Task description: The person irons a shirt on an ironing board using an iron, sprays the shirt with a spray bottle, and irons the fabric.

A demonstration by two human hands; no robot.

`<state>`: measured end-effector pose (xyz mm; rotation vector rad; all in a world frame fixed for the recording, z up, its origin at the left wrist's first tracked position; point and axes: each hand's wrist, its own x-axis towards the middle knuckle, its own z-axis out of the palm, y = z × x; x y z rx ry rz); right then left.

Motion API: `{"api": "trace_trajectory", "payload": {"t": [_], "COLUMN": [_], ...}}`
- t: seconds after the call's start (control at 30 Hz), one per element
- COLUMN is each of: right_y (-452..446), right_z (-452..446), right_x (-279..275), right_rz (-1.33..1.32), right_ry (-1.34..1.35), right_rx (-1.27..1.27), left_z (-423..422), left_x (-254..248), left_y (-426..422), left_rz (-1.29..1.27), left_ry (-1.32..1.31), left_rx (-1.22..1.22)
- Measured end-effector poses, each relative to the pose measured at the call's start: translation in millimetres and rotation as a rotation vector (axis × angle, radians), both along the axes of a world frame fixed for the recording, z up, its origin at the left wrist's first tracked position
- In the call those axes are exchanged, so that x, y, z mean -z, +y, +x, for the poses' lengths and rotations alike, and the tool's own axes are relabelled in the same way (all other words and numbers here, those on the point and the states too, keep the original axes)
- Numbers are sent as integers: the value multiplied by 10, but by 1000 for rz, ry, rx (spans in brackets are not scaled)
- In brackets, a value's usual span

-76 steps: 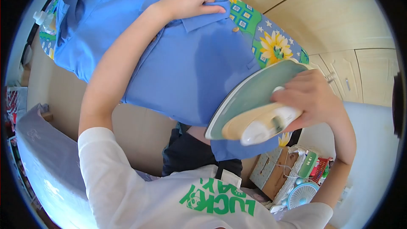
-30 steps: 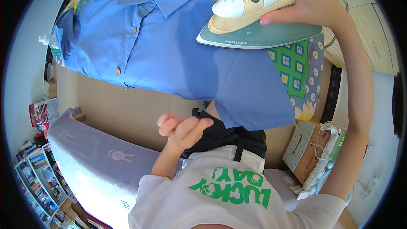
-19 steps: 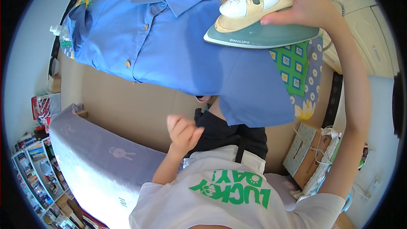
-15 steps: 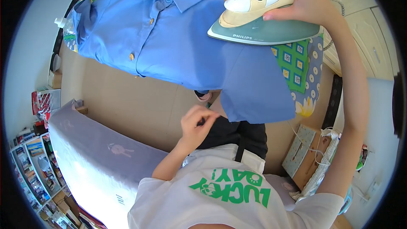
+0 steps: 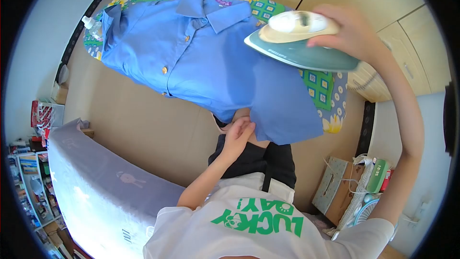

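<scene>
A blue button-up shirt (image 5: 201, 67) with gold buttons lies spread on a patterned ironing board (image 5: 335, 91). Its short sleeve (image 5: 287, 110) hangs over the board's near edge. My right hand (image 5: 347, 33) is wrapped around the handle of a green and white iron (image 5: 306, 52), which is over the shirt's shoulder and sleeve area, slightly blurred. Whether its soleplate touches the cloth, I cannot tell. My left hand (image 5: 238, 136) is at the near edge of the shirt beside the sleeve, fingers bent and closed against the cloth edge there.
A clear spray bottle (image 5: 93, 28) stands at the board's left end. Pale wooden cabinets (image 5: 364, 0) rise behind. A sofa with a grey cover (image 5: 115, 177) is at lower left, with a bookshelf (image 5: 36, 187) beyond. A green digital clock (image 5: 377, 175) sits at the right.
My left hand has moved up and right to the sleeve's edge. The iron in my right hand has shifted and tilted, its heel lower in view. The whole view has shifted a little.
</scene>
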<state>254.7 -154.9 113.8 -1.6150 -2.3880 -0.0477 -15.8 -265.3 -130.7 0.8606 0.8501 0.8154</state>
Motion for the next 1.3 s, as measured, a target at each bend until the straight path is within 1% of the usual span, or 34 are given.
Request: {"api": "trace_trajectory", "payload": {"t": [0.03, 0.07, 0.1, 0.13, 0.17, 0.2, 0.23, 0.27, 0.33, 0.4, 0.47, 0.5, 0.53, 0.57, 0.6, 0.63, 0.67, 0.7, 0.77, 0.8, 0.87, 0.9, 0.97, 1.0, 1.03, 1.1, 1.13, 1.17, 1.23, 1.3], "right_y": [-49, -116, -206, -284, -332, -378, -435, -479, -511, -370, -233, -117, -172, -181, -175, -127, -130, -100, -142, -148, -139, -172, -224, -202, -207, -219, -140, -124, -99, -131], "right_z": [12, -35, -82, -111, -131, -160, -203, -352, -695, -775, -1005, -1088, -1336, -1460, -1593, -1692, -1788, -1925, -2033, -2081, -2171, -2201, -2292, -2344, -2368, -2390, -2502, -2555, -2643, -2601], "right_x": [-24, -160, -391, -546, -599, -641, -670, -651, -536, -281, 32, 215, 125, 170, 214, 307, 337, 315, 194, 219, 277, 224, 126, 102, 90, 26, 93, 86, 100, 77], "right_rz": [156, 158, -92, -343, -337, -492, -641, -636, -641, -843, -861, -848, -773, -731, -706, -639, -615, -516, -561, -546, -557, -545, -383, -308, -313, -381, -344, -349, -182, -184], "right_ry": [126, 117, 301, 483, 478, 708, 943, 1031, 1290, 1406, 1621, 1722, 1876, 1951, 2061, 2108, 2234, 2275, 2455, 2479, 2619, 2641, 2760, 2672, 2690, 2544, 2539, 2555, 2413, 2478], "right_rx": [-37, -42, 195, 437, 445, 468, 486, 425, 425, 221, 214, 220, 336, 338, 437, 424, 370, 480, 560, 559, 352, 345, 347, 432, 428, 462, 453, 450, 493, 443], "left_z": [-60, -161, -246, -305, -365, -424, -486, -551, -684, -752, -883, -960, -1006, -1032, -1049, -1051, -1022, -962, -819, -769, -711, -711, -707, -677, -636, -565, -540, -528, -543, -593], "left_x": [87, 176, 218, 137, -37, -196, -305, -404, -576, -885, -1206, -1348, -1531, -1714, -1872, -2017, -2152, -2293, -2497, -2530, -2603, -2605, -2605, -2707, -2727, -2762, -2790, -2798, -2751, -2688], "left_y": [-5, 3, 25, 51, 74, 91, 91, 97, 179, 366, 564, 645, 703, 760, 819, 867, 899, 919, 944, 957, 1028, 1101, 1271, 1300, 1308, 1314, 1303, 1315, 1395, 1519], "left_rz": [4, 286, 566, 569, 687, 806, 868, 932, 972, 957, 1030, 1074, 1112, 1147, 1169, 1124, 1073, 1089, 1279, 1291, 1200, 1209, 1201, 1158, 1155, 1153, 1074, 1071, 1016, 964], "left_ry": [-10, 258, 527, 518, 504, 488, 461, 432, 286, 77, 51, 79, 161, 245, 243, 338, 436, 442, 889, 894, 1001, 1011, 1044, 1091, 1107, 1090, 1089, 1104, 1068, 1031], "left_rx": [-7, -85, -161, -159, -247, -334, -364, -391, -483, -625, -629, -609, -520, -432, -415, -263, -111, -87, 188, 212, 472, 491, 593, 665, 676, 679, 681, 689, 721, 742]}}
